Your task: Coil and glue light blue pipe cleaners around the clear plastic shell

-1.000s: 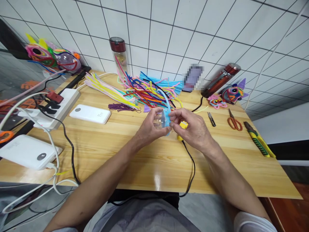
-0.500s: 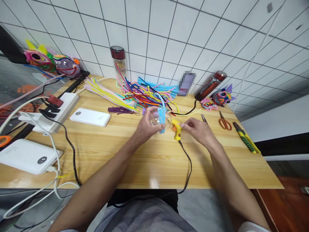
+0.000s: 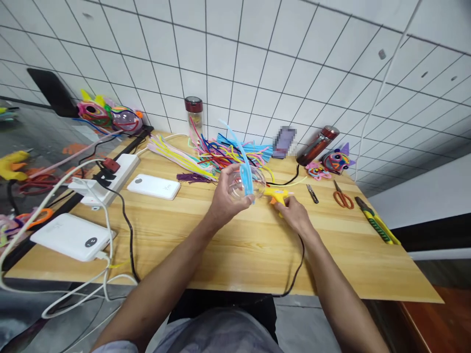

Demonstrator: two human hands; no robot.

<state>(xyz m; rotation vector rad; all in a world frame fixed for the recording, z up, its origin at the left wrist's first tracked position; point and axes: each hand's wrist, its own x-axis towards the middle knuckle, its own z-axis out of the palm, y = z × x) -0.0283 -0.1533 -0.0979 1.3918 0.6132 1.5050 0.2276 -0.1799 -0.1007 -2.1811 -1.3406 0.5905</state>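
My left hand (image 3: pixel 223 201) is closed round a clear plastic ball (image 3: pixel 259 182) above the table. Light blue pipe cleaners (image 3: pixel 247 176) run across the ball under my thumb, and one long end sticks up and away. My right hand (image 3: pixel 296 215) is wrapped round the handle of a yellow hot glue gun (image 3: pixel 279 195). The gun's nozzle points left, close to the ball's right side; whether they touch I cannot tell. A black cord trails from the gun toward the table's front edge.
Behind the ball lies a pile of coloured pipe cleaners (image 3: pixel 221 154). To the right are a utility knife (image 3: pixel 312 194), scissors (image 3: pixel 343 197) and pliers (image 3: pixel 373 220). On the left stand a power strip (image 3: pixel 118 179), power banks (image 3: pixel 153 187) and loose cables. Bottles (image 3: pixel 320 144) line the wall.
My right hand has closed round the glue gun's handle and turned the gun so its nozzle points left. The ball stays in my left hand. The camera view has shifted.
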